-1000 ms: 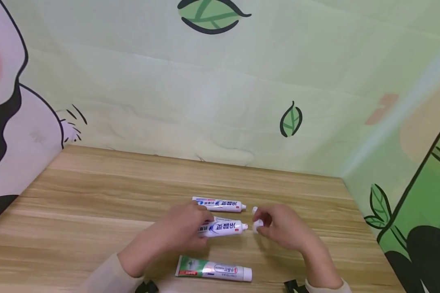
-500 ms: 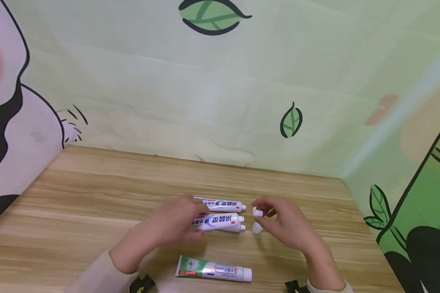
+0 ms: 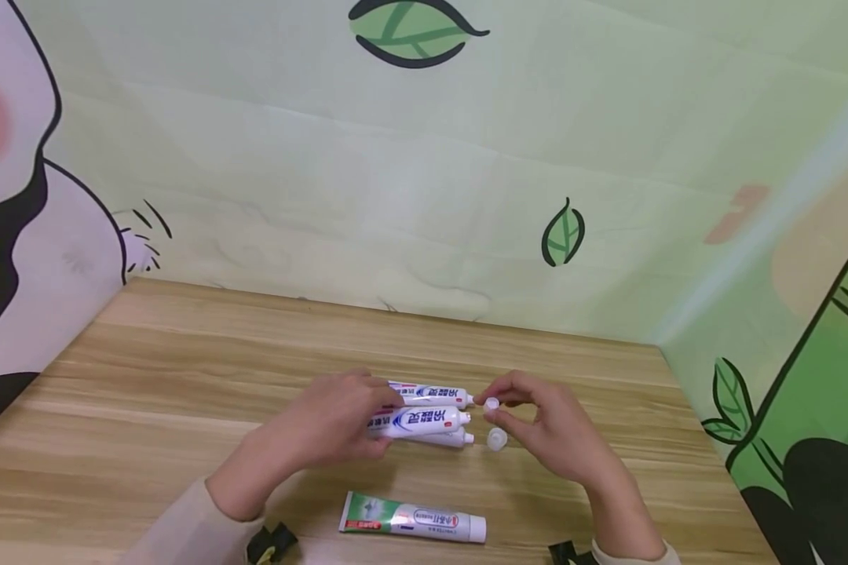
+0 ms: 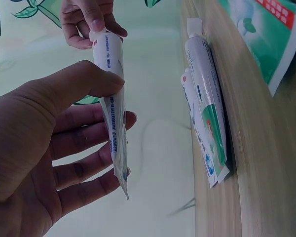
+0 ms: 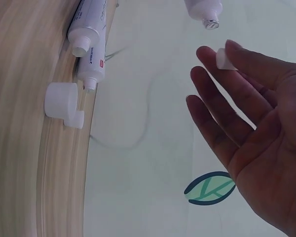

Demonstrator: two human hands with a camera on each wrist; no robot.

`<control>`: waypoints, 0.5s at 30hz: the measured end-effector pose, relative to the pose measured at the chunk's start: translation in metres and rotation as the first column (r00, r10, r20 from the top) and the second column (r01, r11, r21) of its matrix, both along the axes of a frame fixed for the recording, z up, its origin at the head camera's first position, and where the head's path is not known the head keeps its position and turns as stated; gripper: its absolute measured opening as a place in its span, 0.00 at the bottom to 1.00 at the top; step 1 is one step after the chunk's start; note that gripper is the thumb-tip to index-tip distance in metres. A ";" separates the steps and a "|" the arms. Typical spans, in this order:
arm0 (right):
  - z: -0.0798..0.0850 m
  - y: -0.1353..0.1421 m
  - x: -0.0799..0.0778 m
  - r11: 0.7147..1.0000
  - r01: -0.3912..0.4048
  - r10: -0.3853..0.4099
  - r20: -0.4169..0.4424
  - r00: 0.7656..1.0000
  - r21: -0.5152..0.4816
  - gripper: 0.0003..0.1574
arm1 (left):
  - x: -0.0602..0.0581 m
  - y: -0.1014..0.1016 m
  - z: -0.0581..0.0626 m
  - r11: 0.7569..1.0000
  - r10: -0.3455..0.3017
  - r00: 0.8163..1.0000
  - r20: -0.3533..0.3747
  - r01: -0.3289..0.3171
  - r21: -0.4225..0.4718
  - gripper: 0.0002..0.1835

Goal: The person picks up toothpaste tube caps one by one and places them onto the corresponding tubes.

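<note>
Left hand (image 3: 335, 416) grips a white toothpaste tube (image 3: 417, 421) above the wooden table (image 3: 219, 353), thumb on one side, spread bent fingers on the other; two more white tubes (image 3: 438, 394) lie close by. Green-and-white tube (image 3: 413, 518) lies nearer the person, loose cap (image 3: 497, 439) right of the nozzles. Right hand (image 3: 554, 431), rightmost, pinches a small cap (image 5: 224, 60) between thumb and forefinger near the held tube's bare nozzle (image 5: 210, 23), other fingers loosely extended.

Left grip (image 3: 338, 417) and right grip (image 3: 553, 430) both in thumb-and-finger pinches, forearms (image 3: 243, 475) aslant inward.
</note>
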State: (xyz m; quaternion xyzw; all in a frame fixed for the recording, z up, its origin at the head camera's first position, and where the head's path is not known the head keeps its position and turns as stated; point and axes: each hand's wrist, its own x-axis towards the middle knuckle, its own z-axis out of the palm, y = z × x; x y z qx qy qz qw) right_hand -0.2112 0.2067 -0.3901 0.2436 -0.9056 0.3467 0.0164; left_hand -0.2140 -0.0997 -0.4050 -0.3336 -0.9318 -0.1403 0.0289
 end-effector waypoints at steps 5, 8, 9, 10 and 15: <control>-0.001 0.001 0.000 0.999 -0.029 0.028 -0.036 0.999 -0.035 0.11 | 0.000 0.000 0.001 1.000 -0.010 1.000 -0.013 0.010 -0.005 0.23; -0.001 0.002 0.000 0.997 -0.039 0.037 -0.040 0.999 -0.062 0.13 | 0.000 -0.001 0.001 1.000 -0.010 1.000 -0.021 0.010 -0.005 0.23; -0.001 0.002 0.000 0.997 -0.037 0.035 -0.038 0.999 -0.067 0.14 | 0.000 -0.001 0.001 1.000 -0.011 1.000 -0.022 0.011 -0.004 0.23; -0.001 0.002 0.000 0.997 -0.036 0.034 -0.031 0.999 -0.071 0.14 | 0.000 -0.001 0.001 1.000 -0.009 1.000 -0.023 0.009 -0.002 0.23; -0.001 0.001 0.000 0.997 -0.028 0.028 0.009 1.000 -0.070 0.13 | 0.000 -0.001 0.001 1.000 -0.010 0.999 -0.031 0.010 0.010 0.23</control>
